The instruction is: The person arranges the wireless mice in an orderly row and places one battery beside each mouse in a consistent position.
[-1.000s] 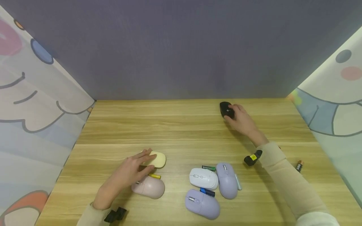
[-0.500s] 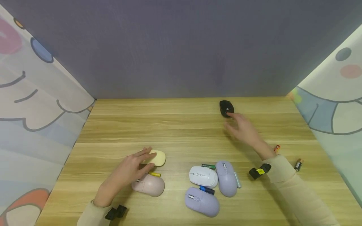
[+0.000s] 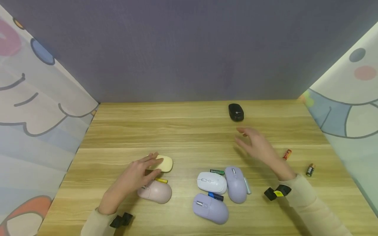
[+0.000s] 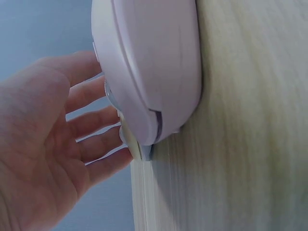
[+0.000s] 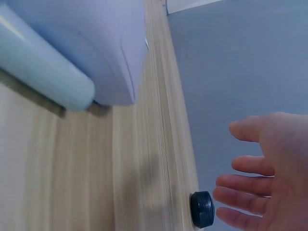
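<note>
My left hand (image 3: 134, 177) lies with spread fingers over the yellow mouse (image 3: 166, 163), partly covering it. Just below that hand is a pink mouse (image 3: 157, 192), with a yellow battery (image 3: 161, 180) along its upper side. In the left wrist view the pink mouse (image 4: 159, 62) stands in front of the fingers and hides their tips in part. My right hand (image 3: 258, 147) hovers above the table, fingers loosely bent and nothing between them. Beyond its fingertips sits a black mouse (image 3: 236, 112), apart from the hand; the right wrist view also shows this black mouse (image 5: 202, 210).
Front and centre, a white mouse (image 3: 211, 182) and two purple mice, one upright (image 3: 236, 185) and one slanted (image 3: 210, 209), lie close together. Green (image 3: 217, 171), blue (image 3: 216, 196) and pale blue (image 3: 247, 186) batteries lie beside them. Red (image 3: 287, 154) and black (image 3: 310, 170) batteries lie at right.
My right hand has let go of the black mouse near the back edge and drawn back toward the front. The left hand stays in place over the yellow mouse.
</note>
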Available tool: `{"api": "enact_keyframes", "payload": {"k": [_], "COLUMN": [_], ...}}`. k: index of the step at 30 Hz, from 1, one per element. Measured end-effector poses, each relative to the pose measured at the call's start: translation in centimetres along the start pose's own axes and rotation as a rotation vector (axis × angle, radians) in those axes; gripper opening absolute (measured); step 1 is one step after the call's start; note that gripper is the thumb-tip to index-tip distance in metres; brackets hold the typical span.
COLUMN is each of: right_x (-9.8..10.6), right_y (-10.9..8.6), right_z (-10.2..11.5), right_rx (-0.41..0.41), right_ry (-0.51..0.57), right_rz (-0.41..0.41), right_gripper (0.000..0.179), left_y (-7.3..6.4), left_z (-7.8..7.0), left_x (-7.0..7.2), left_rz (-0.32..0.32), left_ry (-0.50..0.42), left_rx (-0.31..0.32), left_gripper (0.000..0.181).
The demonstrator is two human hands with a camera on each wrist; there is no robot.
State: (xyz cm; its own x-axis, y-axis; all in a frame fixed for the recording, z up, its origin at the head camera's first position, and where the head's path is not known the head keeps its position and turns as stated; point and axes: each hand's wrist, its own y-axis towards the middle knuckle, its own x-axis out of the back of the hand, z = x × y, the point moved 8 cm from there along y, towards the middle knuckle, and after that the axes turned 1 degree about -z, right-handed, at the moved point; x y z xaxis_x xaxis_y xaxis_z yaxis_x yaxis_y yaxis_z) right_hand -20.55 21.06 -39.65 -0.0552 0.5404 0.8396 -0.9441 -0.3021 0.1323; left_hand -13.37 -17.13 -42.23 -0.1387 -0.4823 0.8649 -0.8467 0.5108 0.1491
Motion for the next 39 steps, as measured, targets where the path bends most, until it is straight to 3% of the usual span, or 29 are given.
{"api": "enact_keyframes", "payload": {"k": [24,32,39], "right_x": [-1.4,-2.1,-2.9], "right_y": [-4.2,-5.2,-6.2], "right_z": [0.9,1.6,2.0], "right_rx": [-0.017,0.100,0.172], "right_ry": [0.029,0.034,0.012], "right_rz": [0.026,0.031,0.102], "right_gripper": [0.044,0.042,0.050], "left_y": [-0.3,-0.3,-0.4], "left_z": [-0.2,-0.2,-0.1], "left_x": [-0.1,-0.1,-0.1], "left_rz": [-0.014,-0.015,-0.014], "left_ry": [0.015,0.005,0.004], "left_rx": [-0.015,-0.013,-0.010], "left_gripper": [0.040,0.040,0.039]}}
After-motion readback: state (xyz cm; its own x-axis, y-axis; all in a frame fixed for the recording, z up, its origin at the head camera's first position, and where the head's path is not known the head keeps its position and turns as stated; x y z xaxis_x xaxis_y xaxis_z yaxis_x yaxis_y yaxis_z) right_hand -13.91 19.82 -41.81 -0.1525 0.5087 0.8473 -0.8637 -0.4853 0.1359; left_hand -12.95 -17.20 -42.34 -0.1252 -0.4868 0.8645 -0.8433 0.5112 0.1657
